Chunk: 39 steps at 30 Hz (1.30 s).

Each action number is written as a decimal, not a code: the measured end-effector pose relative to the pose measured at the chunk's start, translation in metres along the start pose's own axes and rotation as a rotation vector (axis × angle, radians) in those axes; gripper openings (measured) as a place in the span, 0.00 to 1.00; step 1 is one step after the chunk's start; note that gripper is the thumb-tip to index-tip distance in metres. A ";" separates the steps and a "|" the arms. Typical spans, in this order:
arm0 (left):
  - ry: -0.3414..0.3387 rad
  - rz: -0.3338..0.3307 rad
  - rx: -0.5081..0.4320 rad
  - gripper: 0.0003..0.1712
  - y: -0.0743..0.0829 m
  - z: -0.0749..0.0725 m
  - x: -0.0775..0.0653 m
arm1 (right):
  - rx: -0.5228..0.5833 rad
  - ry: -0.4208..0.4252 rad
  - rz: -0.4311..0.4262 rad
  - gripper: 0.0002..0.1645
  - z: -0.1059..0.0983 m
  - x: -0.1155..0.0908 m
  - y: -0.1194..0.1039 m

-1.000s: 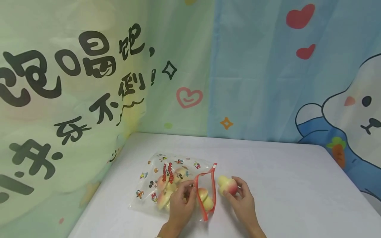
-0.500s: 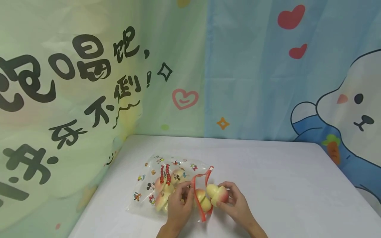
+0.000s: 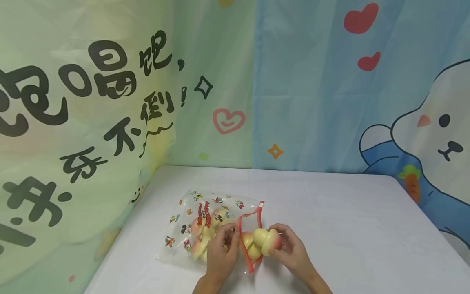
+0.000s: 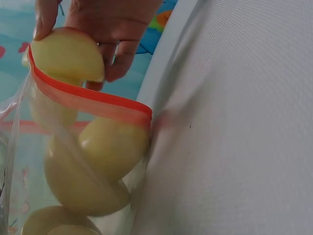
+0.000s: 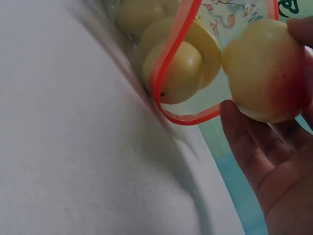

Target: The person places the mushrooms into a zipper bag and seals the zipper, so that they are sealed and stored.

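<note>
A clear zip bag (image 3: 185, 253) with cartoon prints and a red-edged mouth lies on the table, its mouth facing right. Several pale yellow toy mushrooms (image 3: 205, 237) with pinkish caps are inside it. My left hand (image 3: 222, 253) pinches the bag near the red rim (image 4: 93, 95), holding the mouth apart. My right hand (image 3: 293, 253) grips another toy mushroom (image 3: 267, 241) by its reddish cap, stem pointing left into the bag's mouth. In the right wrist view, this held mushroom (image 5: 266, 71) sits at the opening, close to a mushroom (image 5: 173, 71) just inside.
The white table (image 3: 352, 228) extends around the bag on every side. Behind it hangs a printed curtain (image 3: 301, 81) with hearts and a white cartoon animal. A pale green curtain with large black characters (image 3: 117, 85) stands along the left.
My right hand has carried the toy mushroom leftward, from beside the bag to its mouth. My left hand keeps its hold on the rim. The head view has shifted slightly.
</note>
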<state>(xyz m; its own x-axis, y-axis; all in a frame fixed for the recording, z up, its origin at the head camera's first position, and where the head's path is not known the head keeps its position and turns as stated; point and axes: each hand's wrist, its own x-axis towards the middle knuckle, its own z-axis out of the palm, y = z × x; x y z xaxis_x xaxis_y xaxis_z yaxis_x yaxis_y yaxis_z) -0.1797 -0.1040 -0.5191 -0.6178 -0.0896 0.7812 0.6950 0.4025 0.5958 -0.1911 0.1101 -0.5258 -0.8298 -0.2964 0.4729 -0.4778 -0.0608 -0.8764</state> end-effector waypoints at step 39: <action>-0.014 0.038 -0.050 0.17 0.032 -0.002 0.012 | -0.228 0.032 0.233 0.28 0.039 -0.005 0.010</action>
<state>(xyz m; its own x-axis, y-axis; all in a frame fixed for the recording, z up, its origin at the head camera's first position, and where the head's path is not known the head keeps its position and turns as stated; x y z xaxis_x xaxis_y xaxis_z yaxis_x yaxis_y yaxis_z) -0.1648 -0.0937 -0.4902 -0.5952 -0.0625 0.8011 0.7353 0.3596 0.5744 -0.1804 0.0739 -0.5407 -0.9313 -0.2467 0.2681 -0.3234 0.2212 -0.9200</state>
